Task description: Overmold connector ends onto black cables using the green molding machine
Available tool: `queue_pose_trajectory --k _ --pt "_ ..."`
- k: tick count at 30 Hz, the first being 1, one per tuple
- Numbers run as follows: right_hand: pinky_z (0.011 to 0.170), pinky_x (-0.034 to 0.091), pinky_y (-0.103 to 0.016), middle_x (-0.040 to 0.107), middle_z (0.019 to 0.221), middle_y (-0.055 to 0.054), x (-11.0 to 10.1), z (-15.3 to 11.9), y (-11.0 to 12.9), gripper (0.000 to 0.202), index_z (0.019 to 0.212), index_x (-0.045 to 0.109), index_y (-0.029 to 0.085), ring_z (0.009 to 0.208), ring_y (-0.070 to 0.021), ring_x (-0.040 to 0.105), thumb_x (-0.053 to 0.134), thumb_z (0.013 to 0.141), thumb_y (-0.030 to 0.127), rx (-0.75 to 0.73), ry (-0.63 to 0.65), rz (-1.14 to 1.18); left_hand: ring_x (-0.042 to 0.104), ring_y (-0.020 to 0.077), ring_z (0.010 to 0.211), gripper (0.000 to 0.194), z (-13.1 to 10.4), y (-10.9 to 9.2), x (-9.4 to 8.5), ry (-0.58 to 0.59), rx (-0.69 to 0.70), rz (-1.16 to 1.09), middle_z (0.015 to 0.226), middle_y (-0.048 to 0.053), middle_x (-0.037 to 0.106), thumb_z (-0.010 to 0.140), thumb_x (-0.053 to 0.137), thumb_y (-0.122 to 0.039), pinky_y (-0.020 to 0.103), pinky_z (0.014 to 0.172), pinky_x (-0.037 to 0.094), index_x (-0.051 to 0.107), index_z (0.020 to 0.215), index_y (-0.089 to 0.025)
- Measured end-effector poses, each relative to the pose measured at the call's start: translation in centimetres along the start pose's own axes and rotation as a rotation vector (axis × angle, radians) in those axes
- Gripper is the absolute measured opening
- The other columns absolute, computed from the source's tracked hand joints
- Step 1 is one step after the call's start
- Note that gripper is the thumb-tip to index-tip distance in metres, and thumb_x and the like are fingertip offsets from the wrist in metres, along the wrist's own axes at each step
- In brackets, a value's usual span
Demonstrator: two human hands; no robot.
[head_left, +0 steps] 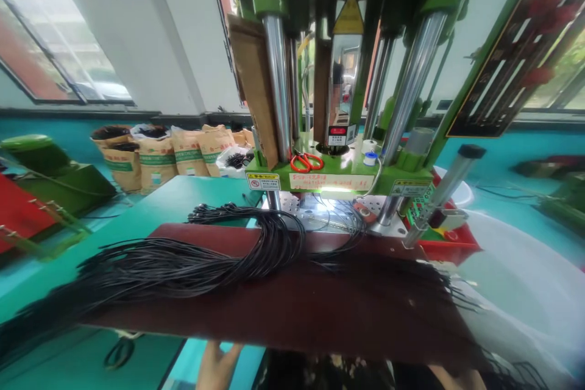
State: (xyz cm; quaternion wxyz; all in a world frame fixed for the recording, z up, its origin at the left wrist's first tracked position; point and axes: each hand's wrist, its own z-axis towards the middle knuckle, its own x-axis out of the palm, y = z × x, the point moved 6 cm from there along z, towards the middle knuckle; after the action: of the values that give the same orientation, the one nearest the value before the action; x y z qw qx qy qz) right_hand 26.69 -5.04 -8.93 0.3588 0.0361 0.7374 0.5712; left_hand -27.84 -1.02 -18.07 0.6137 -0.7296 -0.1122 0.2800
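Observation:
My left hand point(218, 367) is at the bottom of the view, just below the front edge of a dark brown board point(297, 311). Two of its digits are spread apart with nothing visible between them. Low on the right, my right hand point(457, 377) is close to the same edge; its fingers are mostly hidden. A large bundle of black cables point(183, 268) lies across the left half of the board and hangs past its left end. More thin black cables point(350, 228) run from the lit work area of a green press point(340, 180).
Orange-handled scissors point(306, 163) and a blue-and-white spool point(370, 159) rest on the press ledge. To the right are a red bin point(452, 250) and a big white tub point(525, 274). Paper sacks point(158, 158) stand behind the green table point(183, 195). A metal post point(441, 198) rises at the board's right.

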Motion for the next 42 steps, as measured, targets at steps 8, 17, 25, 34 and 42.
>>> queue_pose_trajectory --k 8,17,25,34,42 --pt "0.081 0.047 -0.043 0.066 0.067 -0.006 -0.1 0.0 0.8 0.036 0.068 0.057 0.020 0.087 -0.0351 0.059 0.061 0.046 0.048 -0.023 -0.067 0.013 0.054 0.0354 0.102 0.058 -0.6 -0.6 0.2 -0.035 0.041 0.029 0.092 0.012 0.065 0.042 0.070 -0.048 0.046 0.092 0.039 0.058 0.087 -0.013" --pt "0.086 0.043 -0.046 0.067 0.079 -0.008 0.4 0.4 -0.9 0.045 0.085 0.057 0.018 0.095 -0.0368 0.056 0.065 0.049 0.044 -0.006 0.052 0.019 0.054 0.0349 0.103 0.057 -0.8 -1.0 -0.1 -0.027 0.046 0.028 0.087 0.011 0.066 0.042 0.071 -0.048 0.046 0.091 0.040 0.060 0.086 -0.013" --pt "0.083 0.046 -0.043 0.067 0.085 -0.008 0.8 -0.3 0.1 0.052 0.092 0.058 0.017 0.091 -0.0337 0.058 0.064 0.050 0.046 -0.009 0.009 0.126 0.056 0.0319 0.101 0.062 -2.4 -3.9 0.4 -0.050 0.079 0.075 0.086 0.008 0.067 0.049 0.065 -0.056 0.044 0.091 0.041 0.060 0.096 -0.015" --pt "0.079 0.048 -0.042 0.066 0.082 -0.007 0.6 -0.7 0.8 0.046 0.090 0.057 0.017 0.088 -0.0317 0.059 0.067 0.053 0.043 -0.020 0.042 0.144 0.054 0.0351 0.102 0.066 -1.3 -3.0 0.4 0.038 0.027 0.089 0.091 0.013 0.066 0.041 0.069 -0.051 0.044 0.091 0.040 0.059 0.093 -0.012" --pt "0.082 0.048 -0.042 0.066 0.085 -0.007 0.2 0.0 0.1 0.042 0.084 0.060 0.018 0.091 -0.0309 0.058 0.070 0.052 0.043 -0.122 0.117 0.190 0.061 0.0392 0.075 0.058 -2.3 -8.9 -2.2 0.335 -0.035 0.690 0.062 0.011 0.064 0.045 0.066 -0.059 0.045 0.067 0.045 0.064 0.083 -0.015"
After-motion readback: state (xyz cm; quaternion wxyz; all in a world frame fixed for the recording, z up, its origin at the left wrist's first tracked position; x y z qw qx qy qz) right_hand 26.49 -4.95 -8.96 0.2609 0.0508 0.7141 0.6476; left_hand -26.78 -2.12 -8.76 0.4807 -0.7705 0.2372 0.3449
